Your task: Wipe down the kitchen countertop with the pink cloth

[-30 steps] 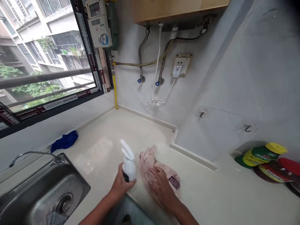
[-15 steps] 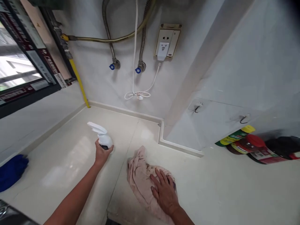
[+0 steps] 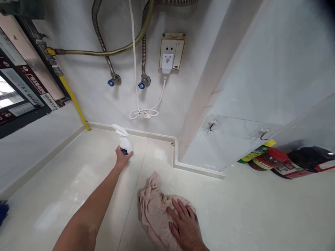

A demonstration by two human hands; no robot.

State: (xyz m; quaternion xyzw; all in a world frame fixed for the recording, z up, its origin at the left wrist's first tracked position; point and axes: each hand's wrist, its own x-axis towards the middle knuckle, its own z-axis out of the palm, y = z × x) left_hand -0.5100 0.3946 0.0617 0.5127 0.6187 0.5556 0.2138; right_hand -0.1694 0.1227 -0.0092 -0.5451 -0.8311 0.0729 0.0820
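Near the back wall, my left hand (image 3: 123,157) is closed around the lower body of a white spray bottle (image 3: 125,142), which stands upright with its nozzle pointing left. A crumpled pink cloth (image 3: 154,209) with a brownish stain lies on the pale countertop (image 3: 230,216). Flat on the right part of that cloth rests my right hand (image 3: 185,223), palm down, fingers somewhat spread. A small dark purple bit shows beside its fingers, too little of it to name.
On the right stand a green-and-yellow container (image 3: 258,151), a red-lidded jar (image 3: 269,158) and a large dark bottle (image 3: 300,162). A raised ledge (image 3: 199,169) edges the wall corner. A blue cloth-like item (image 3: 3,211) lies far left. Above are a plugged socket (image 3: 171,52) and a yellow pipe (image 3: 74,103).
My left hand and the spray bottle have shifted away from me, closer to the back wall. My right hand stays on the pink cloth. The view has turned slightly.
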